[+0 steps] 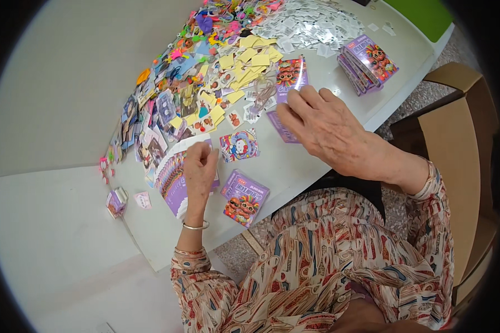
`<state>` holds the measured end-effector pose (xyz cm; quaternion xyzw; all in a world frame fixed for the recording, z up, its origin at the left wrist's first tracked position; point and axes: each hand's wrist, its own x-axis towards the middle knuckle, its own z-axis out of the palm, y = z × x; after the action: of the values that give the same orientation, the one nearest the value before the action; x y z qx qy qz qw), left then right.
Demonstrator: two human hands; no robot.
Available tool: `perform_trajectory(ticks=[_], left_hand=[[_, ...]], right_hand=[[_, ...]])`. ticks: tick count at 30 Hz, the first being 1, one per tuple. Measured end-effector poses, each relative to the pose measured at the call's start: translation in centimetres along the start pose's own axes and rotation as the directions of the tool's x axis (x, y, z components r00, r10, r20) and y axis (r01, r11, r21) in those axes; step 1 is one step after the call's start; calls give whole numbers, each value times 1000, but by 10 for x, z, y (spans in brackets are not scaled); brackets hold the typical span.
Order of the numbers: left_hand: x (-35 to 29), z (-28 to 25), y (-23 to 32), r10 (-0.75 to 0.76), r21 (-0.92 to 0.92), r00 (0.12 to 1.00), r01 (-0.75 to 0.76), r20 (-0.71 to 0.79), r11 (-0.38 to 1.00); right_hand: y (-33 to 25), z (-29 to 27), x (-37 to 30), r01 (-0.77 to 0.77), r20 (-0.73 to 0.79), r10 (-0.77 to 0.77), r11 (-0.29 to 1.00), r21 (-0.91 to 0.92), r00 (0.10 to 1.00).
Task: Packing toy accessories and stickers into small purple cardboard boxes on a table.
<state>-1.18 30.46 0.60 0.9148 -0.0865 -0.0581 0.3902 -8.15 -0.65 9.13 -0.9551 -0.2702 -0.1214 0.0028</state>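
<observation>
My left hand, with a silver bangle at the wrist, is closed over the right side of a fanned stack of flat purple printed card pieces. Whether it pinches one of them is hidden. To its right lie a colourful cartoon card and a small pile of purple printed packs. My right hand has its fingers curled down beside a purple pack with red cartoon figures. Another purple piece lies partly beneath its fingers. What those fingertips hold, if anything, is hidden.
Small colourful toys, yellow paper slips and white sachets are heaped along the table's far side. Stacked purple packs stand at the right. An open cardboard box sits beyond the table's right edge.
</observation>
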Motion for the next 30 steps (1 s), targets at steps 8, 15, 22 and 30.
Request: perform_trajectory(ticks=[8, 15, 22, 30], left_hand=[[-9, 0, 10, 46, -113, 997, -52, -54, 992], [-9, -2, 31, 120, -123, 992, -124, -38, 985], [1, 10, 36, 100, -91, 990, -90, 104, 992], [13, 29, 65, 189, -15, 968, -190, 162, 982]], right_hand=[[-19, -5, 44, 295, 191, -257, 932, -209, 947], [17, -2, 43, 169, 58, -163, 980, -106, 985], [36, 4, -9, -132, 51, 124, 969, 209, 991], [29, 24, -55, -263, 59, 260, 886, 381, 964]])
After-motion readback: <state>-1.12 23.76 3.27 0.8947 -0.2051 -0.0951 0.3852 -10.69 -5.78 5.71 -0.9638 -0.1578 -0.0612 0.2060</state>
